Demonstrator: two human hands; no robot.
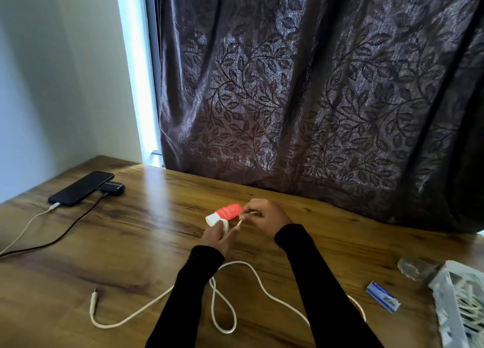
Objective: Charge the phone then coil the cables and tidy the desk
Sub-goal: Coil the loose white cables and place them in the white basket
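A black phone [81, 188] lies at the desk's far left with a white charging cable [25, 228] plugged into its near end. A small black case [112, 188] beside it has a black cable [65, 232] running off the left edge. My left hand [218, 236] has a few turns of a white cable [256, 279] wound around its fingers. My right hand [264, 218] pinches the same cable near its end. The rest of that cable loops loosely across the desk in front of me, its free plug [94, 296] at the near left.
A red tube with a white cap [224, 213] lies just behind my hands. At the right sit a small blue and white box [383, 296], a clear crumpled wrapper [416, 267] and a pale basket [442, 290] holding coiled cables. A dark leaf-patterned curtain [314, 85] hangs behind the wooden desk [146, 243].
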